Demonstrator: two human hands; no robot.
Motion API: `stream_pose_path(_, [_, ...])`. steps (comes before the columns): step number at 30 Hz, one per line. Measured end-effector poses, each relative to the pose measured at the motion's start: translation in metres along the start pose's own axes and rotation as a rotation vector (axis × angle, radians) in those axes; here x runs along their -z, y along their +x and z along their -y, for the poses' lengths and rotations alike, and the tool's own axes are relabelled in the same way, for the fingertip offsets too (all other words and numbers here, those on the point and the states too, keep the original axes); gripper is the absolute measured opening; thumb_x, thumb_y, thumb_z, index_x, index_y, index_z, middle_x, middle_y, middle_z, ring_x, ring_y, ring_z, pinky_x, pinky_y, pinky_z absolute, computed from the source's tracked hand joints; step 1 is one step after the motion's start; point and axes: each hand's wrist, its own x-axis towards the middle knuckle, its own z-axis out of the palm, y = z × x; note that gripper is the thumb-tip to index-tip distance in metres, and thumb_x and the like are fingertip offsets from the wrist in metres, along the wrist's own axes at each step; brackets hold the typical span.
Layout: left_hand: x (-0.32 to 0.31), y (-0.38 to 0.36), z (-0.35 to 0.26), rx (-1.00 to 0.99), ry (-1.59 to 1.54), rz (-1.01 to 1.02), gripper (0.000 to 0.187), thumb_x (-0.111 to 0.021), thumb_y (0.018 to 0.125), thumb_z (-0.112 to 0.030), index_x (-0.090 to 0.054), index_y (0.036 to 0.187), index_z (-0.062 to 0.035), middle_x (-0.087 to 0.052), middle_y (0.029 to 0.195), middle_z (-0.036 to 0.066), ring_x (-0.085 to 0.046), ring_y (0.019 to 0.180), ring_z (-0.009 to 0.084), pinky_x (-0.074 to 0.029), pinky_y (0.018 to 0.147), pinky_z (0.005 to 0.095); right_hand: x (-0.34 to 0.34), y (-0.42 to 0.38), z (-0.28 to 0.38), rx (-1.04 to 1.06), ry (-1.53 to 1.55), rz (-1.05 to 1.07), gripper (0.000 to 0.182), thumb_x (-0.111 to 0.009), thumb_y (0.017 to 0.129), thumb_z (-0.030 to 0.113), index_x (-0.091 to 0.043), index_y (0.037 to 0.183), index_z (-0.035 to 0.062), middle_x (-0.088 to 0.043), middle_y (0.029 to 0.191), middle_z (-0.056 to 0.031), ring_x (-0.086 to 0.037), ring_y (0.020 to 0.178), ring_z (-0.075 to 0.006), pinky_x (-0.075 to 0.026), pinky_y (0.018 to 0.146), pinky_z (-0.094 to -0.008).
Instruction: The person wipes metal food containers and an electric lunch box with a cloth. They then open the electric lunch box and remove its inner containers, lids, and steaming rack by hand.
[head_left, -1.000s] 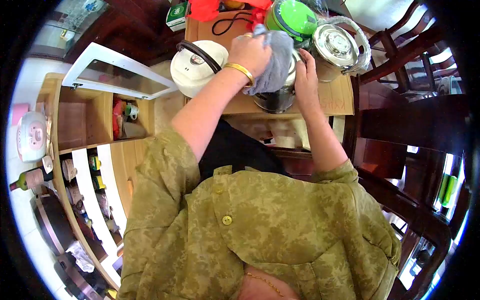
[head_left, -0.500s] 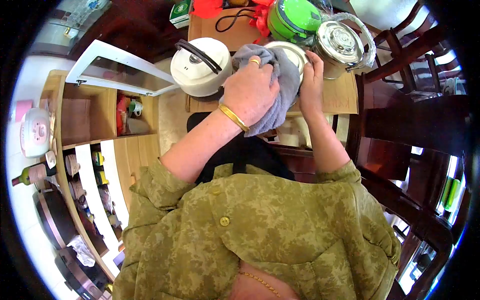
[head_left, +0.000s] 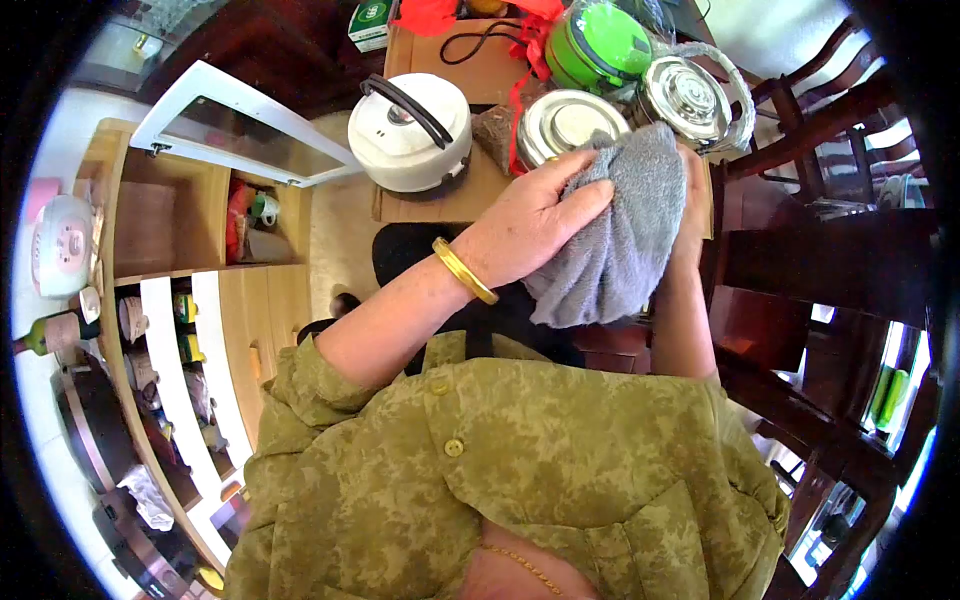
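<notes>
A grey towel (head_left: pixel 635 225) is bunched between my hands, held up close in front of the cardboard. My left hand (head_left: pixel 522 222), with a gold bracelet at the wrist, grips its left side, thumb on top. Behind its right edge is my right hand (head_left: pixel 692 218), with most of the fingers hidden by the cloth. Just beyond the towel stands a round stainless steel container (head_left: pixel 570 120), partly overlapped by it. Farther right is a shiny steel pot (head_left: pixel 683 98) with a plastic-wrapped handle. A white pot (head_left: pixel 410 145) with a black carrying handle stands to the left.
A green lunch box (head_left: pixel 600 45) stands at the back near red plastic (head_left: pixel 425 18) and a black cord (head_left: pixel 470 42). These sit on a cardboard surface (head_left: pixel 425 208). On the left, a wooden cabinet (head_left: pixel 170 225) has its white door (head_left: pixel 240 130) open. Dark wooden chairs (head_left: pixel 820 250) fill the right.
The towel and both hands have moved right and closer to me, off the round steel container. My right hand has left that container's rim and is now behind the towel.
</notes>
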Motion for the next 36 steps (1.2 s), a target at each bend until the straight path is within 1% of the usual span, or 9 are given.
stream_pose_path(5, [-0.026, 0.008, 0.014, -0.389, 0.448, -0.066, 0.05, -0.05, 0.09, -0.024, -0.035, 0.127, 0.0039, -0.048, 0.12, 0.02, -0.045, 0.115, 0.0263, -0.033, 0.099, 0.0336, 0.015, 0.001, 0.017, -0.158, 0.019, 0.37, 0.037, -0.04, 0.094, 0.03, -0.052, 0.115, 0.0014, -0.056, 0.109, -0.009, -0.053, 0.096, -0.0136, -0.043, 0.083, -0.0274])
stream_pose_path(6, [-0.029, 0.008, 0.017, -0.385, 0.337, 0.055, 0.055, -0.051, 0.089, -0.024, -0.03, 0.13, 0.0036, -0.039, 0.129, 0.023, -0.036, 0.124, 0.0303, -0.027, 0.103, 0.0352, 0.015, -0.004, 0.017, -0.379, 0.309, 0.245, 0.035, -0.044, 0.092, 0.028, -0.054, 0.113, 0.0018, -0.058, 0.103, -0.0091, -0.053, 0.094, -0.0155, -0.043, 0.084, -0.0276])
stream_pose_path(11, [-0.01, -0.003, 0.02, -0.398, 0.379, 0.1, 0.049, -0.053, 0.086, -0.016, -0.037, 0.132, -0.0088, -0.039, 0.129, 0.015, -0.037, 0.123, 0.0267, -0.028, 0.103, 0.0347, 0.036, -0.01, 0.056, -0.278, 0.655, 0.132, 0.01, -0.051, 0.086, 0.008, -0.056, 0.092, 0.0017, -0.063, 0.094, -0.0133, -0.063, 0.078, -0.0206, -0.054, 0.07, -0.0327])
stream_pose_path(12, [-0.006, 0.002, 0.029, -0.397, 0.185, 0.08, 0.044, -0.054, 0.085, -0.013, -0.043, 0.128, -0.0098, -0.041, 0.127, 0.013, -0.04, 0.12, 0.0252, -0.031, 0.101, 0.0351, 0.041, -0.008, 0.059, -0.289, 0.608, 0.13, 0.01, -0.052, 0.086, 0.007, -0.056, 0.093, 0.0016, -0.063, 0.092, -0.0117, -0.062, 0.078, -0.0188, -0.053, 0.07, -0.0308])
stream_pose_path(17, [0.022, 0.035, 0.044, -0.387, 1.057, -0.495, 0.065, -0.067, 0.073, -0.024, -0.037, 0.129, -0.0073, -0.037, 0.128, 0.018, -0.036, 0.118, 0.0361, -0.031, 0.099, 0.0439, 0.038, 0.028, 0.037, -0.03, 0.018, -0.057, 0.012, -0.053, 0.084, 0.007, -0.059, 0.093, 0.0016, -0.059, 0.084, -0.0016, -0.052, 0.074, -0.0088, -0.042, 0.069, -0.0217])
stream_pose_path(21, [0.037, 0.057, 0.066, -0.118, 1.059, -0.322, 0.093, -0.077, 0.059, -0.04, -0.031, 0.131, -0.0041, -0.026, 0.138, 0.02, -0.025, 0.126, 0.0396, -0.024, 0.104, 0.0456, 0.007, 0.058, -0.006, 0.344, -0.594, 0.171, 0.033, -0.06, 0.08, 0.024, -0.06, 0.106, 0.0046, -0.059, 0.098, -0.0167, -0.057, 0.091, -0.0279, -0.046, 0.079, -0.0347])
stream_pose_path(24, [0.044, 0.05, 0.067, -0.15, 1.011, -0.287, 0.102, -0.079, 0.055, -0.044, -0.028, 0.132, -0.0015, -0.023, 0.139, 0.023, -0.025, 0.127, 0.0397, -0.023, 0.106, 0.043, -0.013, 0.039, 0.022, 0.27, -0.793, 0.303, 0.044, -0.062, 0.076, 0.031, -0.057, 0.112, 0.0063, -0.052, 0.107, -0.0247, -0.052, 0.1, -0.0378, -0.044, 0.084, -0.041])
stream_pose_path(33, [0.041, 0.05, 0.07, -0.193, 0.94, -0.336, 0.099, -0.078, 0.053, -0.041, -0.03, 0.129, -0.0001, -0.026, 0.137, 0.024, -0.027, 0.126, 0.0387, -0.025, 0.105, 0.0407, -0.028, 0.006, 0.053, 0.296, -1.262, 0.361, 0.029, -0.058, 0.074, 0.022, -0.058, 0.095, 0.0018, -0.05, 0.101, -0.0244, -0.056, 0.078, -0.0402, -0.048, 0.069, -0.0454])
stream_pose_path(36, [0.041, 0.047, 0.071, -0.204, 0.939, -0.336, 0.099, -0.078, 0.053, -0.041, -0.03, 0.129, -0.0004, -0.027, 0.137, 0.023, -0.028, 0.125, 0.0384, -0.025, 0.105, 0.0404, -0.019, -0.001, 0.054, 0.337, -1.191, 0.418, 0.031, -0.056, 0.074, 0.02, -0.058, 0.101, 0.0029, -0.051, 0.102, -0.0217, -0.055, 0.086, -0.039, -0.046, 0.074, -0.0444])
